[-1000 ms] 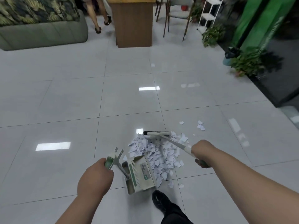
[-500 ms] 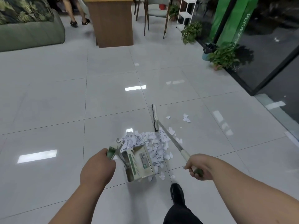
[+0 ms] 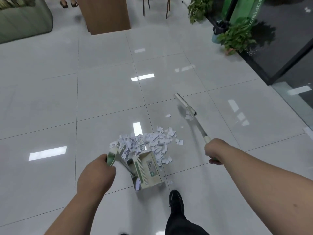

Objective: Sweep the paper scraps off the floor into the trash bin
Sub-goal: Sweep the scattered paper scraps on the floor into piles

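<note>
Glossy grey tile floor [image 3: 101, 102]. Ragged white paper scraps [image 3: 149, 141] heaped before boxy ribbed plastic dustpan [image 3: 147, 170], left hand [image 3: 96, 173] fisted on its handle. Right hand [image 3: 214, 151] clenches slim broom [image 3: 188, 109], far right.

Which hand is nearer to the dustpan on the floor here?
Left. The left hand grips the dustpan's green handle, right beside the pan. The right hand holds the broom handle, off to the pan's right, apart from it.

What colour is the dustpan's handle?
Green, on the dustpan's handle, seen in the head view.
</note>
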`<control>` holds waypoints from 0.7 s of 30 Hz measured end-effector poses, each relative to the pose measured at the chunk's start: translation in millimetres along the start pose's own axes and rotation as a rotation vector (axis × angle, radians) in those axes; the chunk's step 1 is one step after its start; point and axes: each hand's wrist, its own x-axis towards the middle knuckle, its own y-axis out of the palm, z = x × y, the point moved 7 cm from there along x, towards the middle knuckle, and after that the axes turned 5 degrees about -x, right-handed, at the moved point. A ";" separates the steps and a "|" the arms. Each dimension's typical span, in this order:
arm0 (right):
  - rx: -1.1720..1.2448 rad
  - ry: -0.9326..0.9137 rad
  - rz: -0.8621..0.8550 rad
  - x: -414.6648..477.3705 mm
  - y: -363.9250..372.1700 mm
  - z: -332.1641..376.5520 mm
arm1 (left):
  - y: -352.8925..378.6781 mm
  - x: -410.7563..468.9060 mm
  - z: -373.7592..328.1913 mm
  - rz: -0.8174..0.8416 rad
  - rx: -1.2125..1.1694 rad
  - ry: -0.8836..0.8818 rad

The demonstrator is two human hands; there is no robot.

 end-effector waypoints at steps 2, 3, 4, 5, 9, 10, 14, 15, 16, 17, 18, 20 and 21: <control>-0.015 -0.017 -0.039 26.4 -29.3 13.9 | 3.0 5.7 -16.9 -0.008 0.020 -0.017; -0.012 -0.016 -0.052 38.3 -40.4 19.5 | 3.3 8.1 -23.6 -0.015 0.030 -0.024; -0.010 -0.011 -0.055 48.5 -49.1 24.3 | 2.9 9.5 -28.6 -0.023 0.043 -0.028; 0.001 -0.005 -0.054 58.2 -55.4 27.8 | 2.3 10.1 -33.5 -0.030 0.058 -0.032; -0.076 0.020 0.044 86.1 -60.9 37.6 | 1.5 5.0 -46.3 -0.054 0.079 -0.054; -0.115 0.019 0.075 87.8 -57.2 39.1 | 2.4 2.2 -46.7 -0.055 0.076 -0.068; -0.308 -0.078 0.144 80.3 -24.7 36.3 | 4.9 -12.2 -41.8 -0.059 0.056 -0.107; -0.343 -0.089 0.159 74.6 -14.1 32.3 | 4.7 -15.6 -38.6 -0.060 0.050 -0.116; -0.386 -0.108 0.165 67.5 -4.1 28.6 | 3.9 -19.0 -34.4 -0.062 0.045 -0.127; -0.421 -0.128 0.173 59.1 5.9 25.0 | 2.8 -22.3 -29.9 -0.065 0.038 -0.137; -0.463 -0.148 0.192 49.6 15.8 21.0 | 1.9 -25.5 -25.6 -0.067 0.033 -0.140; -0.517 -0.181 0.242 28.9 32.4 15.4 | -0.1 -31.3 -16.4 -0.078 0.024 -0.139; -0.532 -0.210 0.257 16.0 39.5 15.4 | -1.5 -35.1 -10.0 -0.084 0.017 -0.143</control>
